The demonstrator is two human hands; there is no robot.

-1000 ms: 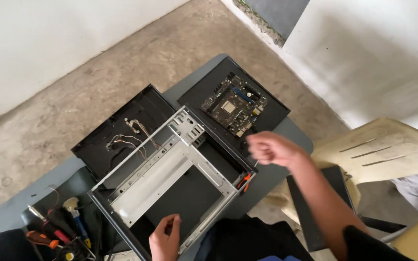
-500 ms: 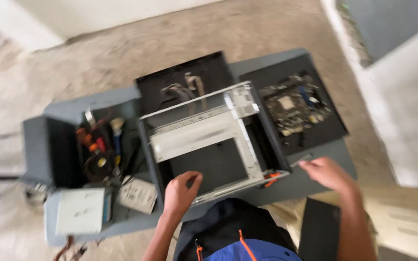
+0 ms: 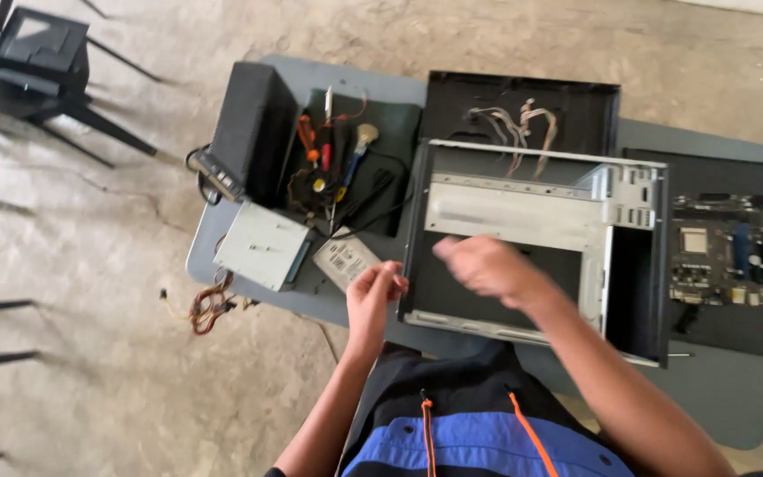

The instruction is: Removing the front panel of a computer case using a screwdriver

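An open computer case [image 3: 505, 216] with a bare metal frame lies on the grey table [image 3: 717, 397] in front of me. My right hand [image 3: 487, 265] hovers over the dark inside of the case, blurred, with its fingers loosely curled. My left hand [image 3: 374, 296] is at the near left corner of the case, fingers curled against its side wall, and I see nothing in it. A small flat drive [image 3: 346, 261] lies just left of that hand. A motherboard [image 3: 721, 252] rests on a black panel to the right of the case.
Behind the case lies a black side panel [image 3: 567, 102] with loose cables [image 3: 514, 124]. Hand tools [image 3: 328, 168] sit on a dark mat at the left, beside a black box [image 3: 253, 124] and a silver drive unit [image 3: 262, 243]. Wires [image 3: 209, 305] hang off the table edge. A black chair [image 3: 37, 62] stands far left.
My view has swung left and levelled over the table. My right hand moved from beside the case's right end to over its inside. My left hand shifted to the case's left corner.
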